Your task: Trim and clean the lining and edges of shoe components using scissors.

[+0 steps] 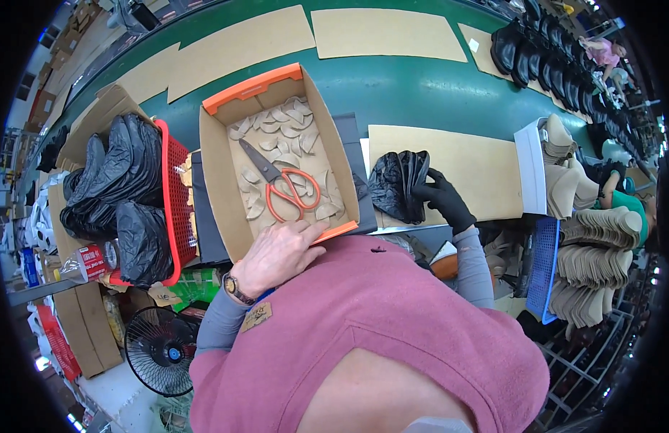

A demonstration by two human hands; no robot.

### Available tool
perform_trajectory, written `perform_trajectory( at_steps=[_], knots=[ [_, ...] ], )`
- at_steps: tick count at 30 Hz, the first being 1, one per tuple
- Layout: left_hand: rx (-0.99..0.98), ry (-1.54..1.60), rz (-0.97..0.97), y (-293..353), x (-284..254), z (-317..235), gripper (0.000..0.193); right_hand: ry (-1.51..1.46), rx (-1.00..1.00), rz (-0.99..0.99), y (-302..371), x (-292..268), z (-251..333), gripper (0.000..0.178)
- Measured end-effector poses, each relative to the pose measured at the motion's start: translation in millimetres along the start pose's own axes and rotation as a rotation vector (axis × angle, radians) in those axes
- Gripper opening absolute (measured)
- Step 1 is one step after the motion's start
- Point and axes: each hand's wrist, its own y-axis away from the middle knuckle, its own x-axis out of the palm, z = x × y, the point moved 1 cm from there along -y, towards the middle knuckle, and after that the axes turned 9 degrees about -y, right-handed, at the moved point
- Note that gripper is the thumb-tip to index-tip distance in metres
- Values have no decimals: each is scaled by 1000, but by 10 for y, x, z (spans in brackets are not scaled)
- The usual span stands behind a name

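My left hand (280, 256), bare with a watch at its wrist, rests over the near rim of a shoebox-like cardboard box (217, 162), fingers and thumb on either side of the rim. Inside the box lie scissors (268, 169) with orange handles, blades pointing away from me, and many small curved beige offcuts (291, 115). To the right, my right hand (450, 202) wears a black glove and pinches the right side of a bundle of crinkled black pieces (399, 184). That bundle sits on a flat cardboard sheet (471, 169).
On the left a red basket (177, 195) holds stacked black crinkled pieces (121, 159). A blue basket (542, 267) and stacks of beige insole-shaped pieces (591, 263) stand on the right. Black shoes (526, 54) line the far right of the green table (392, 86). A fan (161, 350) stands lower left.
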Motion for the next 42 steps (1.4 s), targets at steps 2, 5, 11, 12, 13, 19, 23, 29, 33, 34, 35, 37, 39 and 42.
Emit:
perform_trajectory(
  at_steps=[2,5,11,12,13,19,23,29,33,34,35,37,39,42],
  knots=[
    [66,49,-80,32,-62,-13,49,-99,-15,-3,-43,47,-112,73],
    [143,18,-150,39,-121,7,56,-269,-27,-15,-123,41,-305,73],
    [-90,7,294,80,-180,30,49,-298,-32,-251,-137,-221,-393,79],
    [-90,2,295,107,-150,50,49,-275,-66,-313,-170,-337,-458,81],
    [-47,-10,224,144,-88,78,48,-253,-101,-375,-185,-440,-511,82],
    [93,86,-285,155,-350,96,56,-687,-353,220,247,-219,1068,59],
    [260,-141,-798,-122,-826,-13,71,-455,-324,711,413,633,1865,78],
    [40,100,-707,60,-841,418,32,69,-465,955,244,1204,2321,54],
    [-173,346,-936,275,-632,596,13,-185,-475,670,284,1410,2352,58],
    [-246,363,-1004,315,-550,647,10,-210,-641,507,319,1537,2326,65],
    [-261,358,-1015,319,-515,660,10,-142,-721,266,334,1563,2283,71],
    [-406,302,-1157,319,-473,645,10,212,-1264,7,439,1655,2296,74],
    [-462,319,-1195,315,-453,570,9,553,-1359,-45,671,1793,2402,59],
    [-311,222,-1170,303,-453,537,7,679,-1350,93,528,1924,2406,28]
  ],
)
